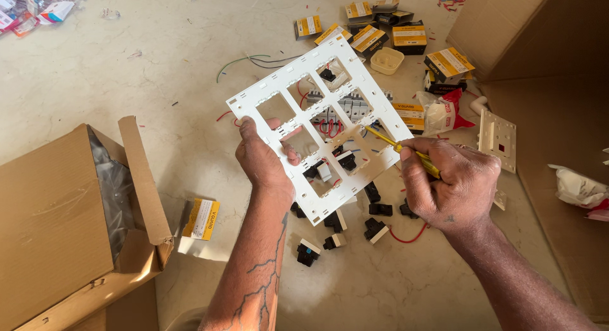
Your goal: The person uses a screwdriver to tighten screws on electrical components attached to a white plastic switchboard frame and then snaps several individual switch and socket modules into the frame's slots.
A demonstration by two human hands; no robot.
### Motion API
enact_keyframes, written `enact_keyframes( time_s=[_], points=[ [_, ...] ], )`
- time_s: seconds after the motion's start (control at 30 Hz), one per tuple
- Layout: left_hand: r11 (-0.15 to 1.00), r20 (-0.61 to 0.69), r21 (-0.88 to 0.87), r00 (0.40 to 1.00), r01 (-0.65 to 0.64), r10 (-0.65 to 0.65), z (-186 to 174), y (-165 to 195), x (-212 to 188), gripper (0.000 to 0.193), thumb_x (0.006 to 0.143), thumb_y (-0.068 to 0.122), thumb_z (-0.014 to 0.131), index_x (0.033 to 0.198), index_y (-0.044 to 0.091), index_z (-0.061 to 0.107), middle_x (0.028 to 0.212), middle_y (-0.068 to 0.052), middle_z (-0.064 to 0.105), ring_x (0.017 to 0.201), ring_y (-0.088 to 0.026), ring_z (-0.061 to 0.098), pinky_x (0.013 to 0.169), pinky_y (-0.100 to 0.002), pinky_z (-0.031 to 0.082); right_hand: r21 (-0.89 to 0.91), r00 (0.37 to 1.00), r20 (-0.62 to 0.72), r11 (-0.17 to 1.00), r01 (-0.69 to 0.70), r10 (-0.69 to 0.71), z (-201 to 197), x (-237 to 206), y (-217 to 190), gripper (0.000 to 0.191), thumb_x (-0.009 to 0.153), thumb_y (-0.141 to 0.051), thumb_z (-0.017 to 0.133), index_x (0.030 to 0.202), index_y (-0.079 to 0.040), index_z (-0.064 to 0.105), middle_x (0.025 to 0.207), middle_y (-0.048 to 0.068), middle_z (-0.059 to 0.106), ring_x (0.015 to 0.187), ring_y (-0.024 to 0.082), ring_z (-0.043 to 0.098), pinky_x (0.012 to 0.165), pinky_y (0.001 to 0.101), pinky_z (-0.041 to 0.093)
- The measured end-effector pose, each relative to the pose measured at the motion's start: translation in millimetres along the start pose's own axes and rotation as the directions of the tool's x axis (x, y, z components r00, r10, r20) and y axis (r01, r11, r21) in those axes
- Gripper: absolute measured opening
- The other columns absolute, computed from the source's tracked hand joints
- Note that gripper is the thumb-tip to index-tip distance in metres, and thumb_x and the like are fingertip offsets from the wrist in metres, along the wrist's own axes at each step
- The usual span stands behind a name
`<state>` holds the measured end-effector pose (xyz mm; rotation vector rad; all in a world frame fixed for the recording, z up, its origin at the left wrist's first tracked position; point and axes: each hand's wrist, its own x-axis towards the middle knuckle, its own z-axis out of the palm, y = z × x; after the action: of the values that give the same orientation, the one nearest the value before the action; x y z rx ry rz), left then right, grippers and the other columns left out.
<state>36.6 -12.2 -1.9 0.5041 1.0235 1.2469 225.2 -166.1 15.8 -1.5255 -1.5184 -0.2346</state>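
Head view. Left hand (263, 160): clasps white switch frame (319, 125) at its lower-left edge, thumb through an opening. Right hand (451, 184): fist closed on yellow screwdriver (401, 149), tip at the frame's right side. Black switch modules (355, 226): loose on floor below frame. Cardboard box (70, 223): open, left of frame. Small yellow-black boxes (393, 36): beyond frame.

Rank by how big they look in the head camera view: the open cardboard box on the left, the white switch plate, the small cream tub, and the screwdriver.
1. cardboard box, though it lies nearer the camera
2. white switch plate, held in the left hand
3 and 4. cream tub and yellow screwdriver: unsure, since the right hand hides most of the screwdriver
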Motion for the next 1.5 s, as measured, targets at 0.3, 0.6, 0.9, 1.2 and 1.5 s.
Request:
enact_keyframes(
  time_s=[0.3,0.6,0.9,1.2,1.5],
  points=[
    [1.0,0.006,-0.012,1.0,-0.009,0.009,-1.3,-0.8,1.8,0.056,0.099,0.052,0.041,0.108,-0.001,0.057,0.091,-0.027,0.072,0.046,-0.015,0.043,0.043,-0.031,0.039,-0.07,0.996,-0.081,0.997,0.043,-0.049,-2.7,-2.2,4.5,0.007,0.098,-0.006,0.07,0.099,-0.001,0.075,0.063,0.006,0.061,0.052,0.018,0.06,0.053,0.0305,0.046],
    [1.0,0.011,-0.018,1.0,-0.017,0.017,-1.9,-0.8,2.2,0.057,0.099,0.052,0.04,0.108,-0.001,0.057,0.092,-0.027,0.072,0.046,-0.015,0.044,0.043,-0.03,0.039,-0.082,0.997,-0.081,0.996,-0.026,0.019,-3.0,-1.7,7.7,0.008,0.098,-0.006,0.069,0.098,0.0,0.075,0.061,0.007,0.06,0.049,0.017,0.06,0.052,0.0307,0.047],
    [1.0,0.011,-0.004,1.0,0.004,-0.004,0.0,1.3,-1.1,0.056,0.099,0.052,0.039,0.109,0.0,0.057,0.095,-0.027,0.074,0.045,-0.014,0.042,0.042,-0.029,0.038,-0.036,0.996,-0.009,0.995,-0.091,0.091,0.3,-1.4,5.6,0.008,0.097,-0.008,0.069,0.097,-0.001,0.074,0.063,0.006,0.067,0.053,0.014,0.067,0.053,0.0293,0.05],
    [1.0,0.0,-0.013,1.0,0.014,-0.014,0.2,2.2,-0.3,0.055,0.099,0.052,0.039,0.109,0.001,0.057,0.095,-0.028,0.074,0.046,-0.014,0.041,0.043,-0.029,0.038,-0.078,0.997,-0.036,0.995,-0.065,0.062,-0.5,-1.8,5.9,0.008,0.096,-0.008,0.07,0.098,-0.001,0.075,0.062,0.008,0.064,0.051,0.018,0.062,0.054,0.0321,0.048],
    [1.0,0.014,-0.018,1.0,-0.014,0.014,-1.4,-0.3,1.7,0.055,0.1,0.051,0.039,0.108,-0.001,0.057,0.091,-0.026,0.072,0.046,-0.015,0.043,0.043,-0.031,0.039,-0.051,0.997,-0.05,0.997,-0.053,0.051,-2.6,-0.8,2.2,0.007,0.096,-0.006,0.069,0.097,-0.001,0.075,0.06,0.006,0.063,0.05,0.016,0.061,0.054,0.031,0.047]
  ],
)
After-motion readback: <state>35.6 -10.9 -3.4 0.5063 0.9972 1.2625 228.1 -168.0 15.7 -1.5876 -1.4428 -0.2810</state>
